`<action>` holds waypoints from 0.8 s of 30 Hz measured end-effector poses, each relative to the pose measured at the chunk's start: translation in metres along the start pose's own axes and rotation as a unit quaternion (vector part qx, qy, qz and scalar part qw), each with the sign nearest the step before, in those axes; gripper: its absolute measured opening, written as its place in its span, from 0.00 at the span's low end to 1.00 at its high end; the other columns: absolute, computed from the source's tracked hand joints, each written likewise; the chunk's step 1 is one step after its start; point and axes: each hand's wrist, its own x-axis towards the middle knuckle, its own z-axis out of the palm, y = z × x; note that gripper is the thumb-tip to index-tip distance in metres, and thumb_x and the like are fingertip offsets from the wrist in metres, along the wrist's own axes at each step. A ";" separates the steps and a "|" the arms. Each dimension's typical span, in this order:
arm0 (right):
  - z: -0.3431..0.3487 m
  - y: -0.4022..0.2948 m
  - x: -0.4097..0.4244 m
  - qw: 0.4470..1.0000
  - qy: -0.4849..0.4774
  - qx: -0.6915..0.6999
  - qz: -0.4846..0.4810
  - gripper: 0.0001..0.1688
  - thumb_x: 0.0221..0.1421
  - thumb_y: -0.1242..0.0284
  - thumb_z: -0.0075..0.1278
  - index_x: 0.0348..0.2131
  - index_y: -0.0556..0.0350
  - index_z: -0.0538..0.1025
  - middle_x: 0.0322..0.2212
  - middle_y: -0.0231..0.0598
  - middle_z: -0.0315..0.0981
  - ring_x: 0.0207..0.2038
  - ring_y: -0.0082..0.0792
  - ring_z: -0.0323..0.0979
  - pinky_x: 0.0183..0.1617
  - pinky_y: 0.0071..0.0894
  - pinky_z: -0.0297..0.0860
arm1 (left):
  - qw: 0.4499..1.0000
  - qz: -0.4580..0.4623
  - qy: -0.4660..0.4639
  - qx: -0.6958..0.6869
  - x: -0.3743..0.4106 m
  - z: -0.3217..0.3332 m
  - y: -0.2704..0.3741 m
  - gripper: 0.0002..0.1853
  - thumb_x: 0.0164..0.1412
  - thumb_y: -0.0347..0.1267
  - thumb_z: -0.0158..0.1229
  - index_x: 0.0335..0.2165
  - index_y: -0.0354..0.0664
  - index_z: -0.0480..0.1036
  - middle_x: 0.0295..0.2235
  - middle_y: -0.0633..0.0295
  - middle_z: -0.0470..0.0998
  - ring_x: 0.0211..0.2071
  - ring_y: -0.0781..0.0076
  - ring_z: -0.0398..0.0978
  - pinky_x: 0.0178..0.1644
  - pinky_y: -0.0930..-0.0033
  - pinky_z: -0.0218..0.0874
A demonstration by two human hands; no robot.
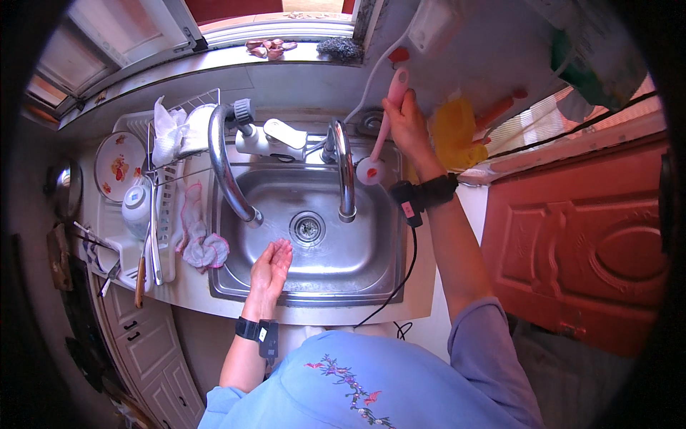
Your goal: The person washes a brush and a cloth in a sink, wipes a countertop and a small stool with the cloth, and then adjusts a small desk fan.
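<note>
Over the lower left part of the stainless steel sink (343, 257), my left hand (273, 265) is cupped with the palm up, wet-looking and holding nothing. My right hand (404, 123) grips the pink handle of a long-handled utensil (385, 128), whose round pale head with a red mark hangs by the sink's back right corner. A curved chrome faucet spout (217, 161) of the white-bodied mixer tap (262, 139) arches over the left of the basin. A second, thinner chrome spout (345, 171) stands to its right. The drain strainer (307, 229) lies between them.
Left of the sink, a white dish rack (169, 214) holds a patterned plate (119, 166), a bowl (136, 204) and utensils. A crumpled cloth (203, 249) lies beside the basin. Garlic (270, 48) and a steel wool scourer (340, 48) sit on the windowsill. Yellow rubber gloves (455, 134) hang right.
</note>
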 end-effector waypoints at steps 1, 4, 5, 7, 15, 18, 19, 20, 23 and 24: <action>0.002 0.000 0.005 1.000 -0.004 0.001 0.008 0.22 0.55 0.60 0.42 0.39 0.61 0.62 0.35 0.61 0.70 0.39 0.61 0.68 0.42 0.48 0.64 | 1.000 0.002 0.006 -0.006 0.000 -0.002 0.000 0.14 0.62 0.31 0.44 0.41 0.30 0.65 0.39 0.50 0.72 0.40 0.61 0.73 0.44 0.65 0.68; 0.009 0.014 0.022 1.000 -0.020 -0.001 0.018 0.23 0.54 0.59 0.41 0.41 0.60 0.62 0.36 0.61 0.69 0.41 0.60 0.67 0.44 0.48 0.63 | 1.000 0.006 0.014 -0.006 0.000 -0.005 0.000 0.13 0.62 0.31 0.44 0.41 0.30 0.66 0.39 0.51 0.72 0.39 0.61 0.73 0.43 0.66 0.69; 0.011 0.023 0.027 0.999 -0.027 -0.003 0.019 0.24 0.54 0.59 0.41 0.42 0.60 0.62 0.37 0.61 0.69 0.42 0.59 0.67 0.45 0.48 0.62 | 1.000 0.011 0.010 0.006 0.000 -0.005 -0.001 0.13 0.62 0.31 0.45 0.40 0.31 0.66 0.39 0.51 0.72 0.39 0.62 0.72 0.43 0.68 0.69; 0.019 0.031 0.035 0.999 -0.020 -0.026 0.024 0.25 0.55 0.58 0.41 0.44 0.60 0.62 0.38 0.60 0.69 0.43 0.59 0.67 0.46 0.47 0.62 | 0.999 0.027 0.008 0.025 -0.001 -0.010 -0.001 0.13 0.60 0.31 0.48 0.40 0.31 0.67 0.38 0.52 0.73 0.39 0.64 0.72 0.42 0.70 0.68; 0.010 0.017 0.015 0.978 -0.113 0.104 0.142 0.25 0.56 0.61 0.43 0.49 0.56 0.63 0.43 0.50 0.68 0.42 0.42 0.70 0.44 0.36 0.66 | 0.965 0.110 0.106 0.211 -0.020 -0.022 0.018 0.14 0.58 0.39 0.52 0.42 0.48 0.70 0.42 0.68 0.70 0.46 0.73 0.66 0.45 0.63 0.56; 0.011 0.031 -0.022 0.994 -0.029 0.095 0.056 0.23 0.56 0.67 0.45 0.49 0.55 0.64 0.37 0.42 0.70 0.36 0.28 0.70 0.37 0.26 0.68 | 0.959 0.125 0.118 0.223 -0.022 -0.026 0.025 0.14 0.58 0.38 0.52 0.42 0.48 0.70 0.42 0.68 0.71 0.45 0.74 0.67 0.44 0.65 0.57; 0.013 0.045 -0.037 1.000 0.012 0.012 0.013 0.22 0.55 0.69 0.46 0.49 0.56 0.65 0.35 0.39 0.70 0.34 0.27 0.71 0.34 0.25 0.68 | 0.961 0.127 0.113 0.218 -0.022 -0.028 0.026 0.14 0.58 0.38 0.52 0.42 0.47 0.70 0.42 0.68 0.71 0.45 0.73 0.67 0.44 0.67 0.57; 0.021 0.036 -0.060 0.995 -0.008 0.095 0.041 0.20 0.55 0.70 0.46 0.47 0.57 0.66 0.34 0.38 0.71 0.33 0.26 0.71 0.33 0.24 0.68 | 0.963 0.130 0.110 0.210 -0.022 -0.032 0.027 0.13 0.58 0.38 0.52 0.42 0.46 0.70 0.41 0.67 0.72 0.44 0.73 0.68 0.44 0.69 0.57; 0.062 0.003 -0.140 0.938 -0.138 0.271 0.164 0.13 0.56 0.73 0.44 0.41 0.60 0.69 0.30 0.39 0.72 0.29 0.26 0.71 0.31 0.21 0.69 | 0.972 0.137 0.066 0.178 -0.010 -0.033 0.020 0.14 0.59 0.36 0.50 0.41 0.41 0.69 0.40 0.64 0.72 0.44 0.73 0.69 0.45 0.70 0.58; 0.081 -0.005 -0.166 0.908 -0.186 0.312 0.210 0.11 0.57 0.72 0.43 0.39 0.61 0.70 0.29 0.40 0.72 0.27 0.26 0.71 0.31 0.21 0.69 | 0.975 0.138 0.041 0.171 -0.003 -0.032 0.015 0.14 0.60 0.36 0.50 0.41 0.40 0.69 0.41 0.64 0.72 0.44 0.73 0.69 0.46 0.69 0.57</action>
